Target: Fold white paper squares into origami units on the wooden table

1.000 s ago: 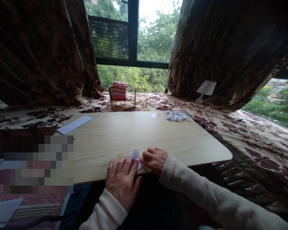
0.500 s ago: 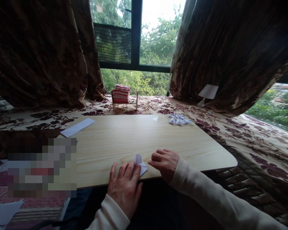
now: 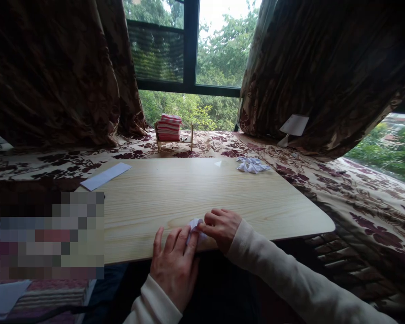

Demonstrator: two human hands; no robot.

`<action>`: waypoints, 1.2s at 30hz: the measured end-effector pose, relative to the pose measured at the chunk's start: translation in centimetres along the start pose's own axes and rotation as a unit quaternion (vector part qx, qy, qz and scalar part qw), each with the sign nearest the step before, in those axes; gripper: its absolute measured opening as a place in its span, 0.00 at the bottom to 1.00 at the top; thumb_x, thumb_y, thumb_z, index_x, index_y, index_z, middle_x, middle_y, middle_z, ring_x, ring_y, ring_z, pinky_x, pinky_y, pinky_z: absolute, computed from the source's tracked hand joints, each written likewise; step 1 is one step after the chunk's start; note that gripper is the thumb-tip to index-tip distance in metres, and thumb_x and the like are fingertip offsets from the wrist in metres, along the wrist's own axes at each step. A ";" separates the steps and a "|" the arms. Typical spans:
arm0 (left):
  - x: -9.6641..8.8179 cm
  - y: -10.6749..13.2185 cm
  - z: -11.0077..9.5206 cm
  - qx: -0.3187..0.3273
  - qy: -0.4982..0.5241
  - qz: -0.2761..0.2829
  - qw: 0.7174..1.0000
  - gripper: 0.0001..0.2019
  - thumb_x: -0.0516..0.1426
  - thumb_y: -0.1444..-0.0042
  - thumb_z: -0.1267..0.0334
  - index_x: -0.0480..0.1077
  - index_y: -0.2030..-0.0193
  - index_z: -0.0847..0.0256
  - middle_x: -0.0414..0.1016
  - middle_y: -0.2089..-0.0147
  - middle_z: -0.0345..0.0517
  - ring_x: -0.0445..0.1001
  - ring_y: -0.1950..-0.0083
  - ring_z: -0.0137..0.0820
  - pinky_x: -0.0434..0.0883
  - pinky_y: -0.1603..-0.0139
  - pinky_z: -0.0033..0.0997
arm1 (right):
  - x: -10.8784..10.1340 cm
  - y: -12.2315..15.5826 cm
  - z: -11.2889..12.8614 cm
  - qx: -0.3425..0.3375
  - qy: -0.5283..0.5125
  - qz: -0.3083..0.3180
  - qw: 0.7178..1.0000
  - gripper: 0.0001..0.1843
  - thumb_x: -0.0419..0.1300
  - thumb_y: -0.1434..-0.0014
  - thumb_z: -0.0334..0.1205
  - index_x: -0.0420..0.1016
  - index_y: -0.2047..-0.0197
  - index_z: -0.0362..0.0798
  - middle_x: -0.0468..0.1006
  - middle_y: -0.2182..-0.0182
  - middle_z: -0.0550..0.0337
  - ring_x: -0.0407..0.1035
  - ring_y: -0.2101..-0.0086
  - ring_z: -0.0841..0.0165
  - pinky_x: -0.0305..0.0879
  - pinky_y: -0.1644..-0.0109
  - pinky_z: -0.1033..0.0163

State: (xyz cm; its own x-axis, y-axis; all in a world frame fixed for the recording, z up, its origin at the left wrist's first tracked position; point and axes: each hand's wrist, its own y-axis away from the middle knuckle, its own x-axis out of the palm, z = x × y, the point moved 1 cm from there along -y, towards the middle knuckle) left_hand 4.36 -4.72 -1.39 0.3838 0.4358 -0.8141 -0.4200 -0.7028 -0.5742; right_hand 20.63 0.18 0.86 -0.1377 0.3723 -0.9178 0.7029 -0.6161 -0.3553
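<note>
Small folded white paper (image 3: 195,222) sits lower ctr of frame, on the near edge of the wood-grain surface (image 3: 155,193), partly hidden under fingers; exact fold hard to read. L hand (image 3: 175,256), just left of lower ctr, is laid flat w/ fingers spread, palm down, index & middle fingertips on the paper; it presses rather than grips. R hand (image 3: 222,226), right of it, is half curled, fingertips at the paper's upper right part, touching it & next to the L fingertips; can't tell if it's pinching the paper. Both wrists in pale long sleeves (image 3: 263,256).

Farther out on same surface: white paper strip (image 3: 106,176) at its far left corner, lying at a slant; cluster of folded white pieces (image 3: 252,165) near far right corner, overlapping; small white triangular patch (image 3: 218,164) left of the cluster, paper or glare unclear.

Beyond the far edge, upper ctr: small stand (image 3: 191,137) w/ a stack of red-&-white striped cloths (image 3: 169,128), on floral fabric (image 3: 216,141). White-shade lamp (image 3: 294,125) upper right, by the dark curtain (image 3: 310,67). Window (image 3: 189,49) top ctr, greenery outside. Lower left: pixelated block (image 3: 52,236), & below it a pale sheet (image 3: 6,297) at the frame's edge.
</note>
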 end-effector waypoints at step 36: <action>0.1 0.1 0.1 -0.003 0.022 -0.033 0.999 0.17 0.48 0.47 0.65 0.67 0.51 0.64 0.70 0.49 0.50 0.64 0.49 0.40 0.49 0.42 0.53 | -0.9 0.5 2.4 0.071 -0.049 0.053 0.995 0.19 0.55 0.49 0.37 0.67 0.51 0.47 0.69 0.57 0.52 0.59 0.61 0.62 0.55 0.62 0.58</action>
State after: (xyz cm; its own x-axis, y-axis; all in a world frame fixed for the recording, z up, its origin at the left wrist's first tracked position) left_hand 4.23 -4.67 -1.55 0.4459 0.4568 -0.7698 -0.3873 -0.6769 -0.6260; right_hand 19.47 -2.15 1.08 -0.1396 0.2355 -0.9618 0.6119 -0.7432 -0.2707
